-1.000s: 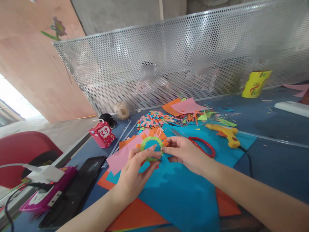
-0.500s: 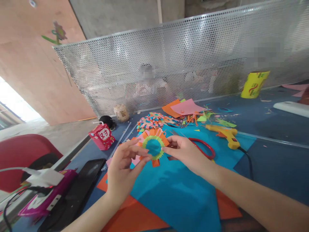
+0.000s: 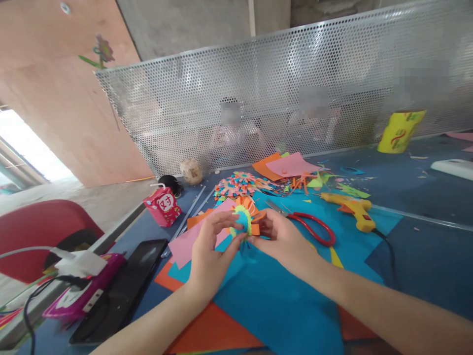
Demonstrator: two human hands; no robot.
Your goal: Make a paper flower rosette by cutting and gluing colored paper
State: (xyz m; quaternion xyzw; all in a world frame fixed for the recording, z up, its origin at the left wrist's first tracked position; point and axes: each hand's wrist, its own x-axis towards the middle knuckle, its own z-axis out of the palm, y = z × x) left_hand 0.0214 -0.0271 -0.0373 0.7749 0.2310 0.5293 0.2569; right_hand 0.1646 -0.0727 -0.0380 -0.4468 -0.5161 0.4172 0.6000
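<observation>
A paper flower [image 3: 242,222] is being held between both hands, above the near middle of the bench [image 3: 436,256]. By the grip of the left hand [image 3: 210,249], its left side is being pinched, with fingertips and thumb being laid over the blue centre. By the right hand [image 3: 283,236], the orange loops at its right edge are being gripped. The flower is being kept tilted, its blue disc being ringed by a toothed lime-green band and its upper edge being topped by orange loops.

Beneath the hands, a large blue sheet [image 3: 284,301] is being spread over orange paper [image 3: 218,330], and a pink sheet [image 3: 185,246] is being partly hidden by the left hand. Just beyond the right hand, red-handled scissors [image 3: 314,229] are being supported by blue paper, as is a yellow glue gun [image 3: 349,207] farther right. Beyond the flower, a cluster of layered paper flowers [image 3: 240,183] is being bordered by paper scraps [image 3: 303,182].

To the left, a red drink carton [image 3: 162,207], a black flat device [image 3: 118,291] and a purple power strip [image 3: 84,291] are being carried by the bench. Its far side is being closed off by a perforated metal screen [image 3: 266,84], through which two people are being dimly seen.
</observation>
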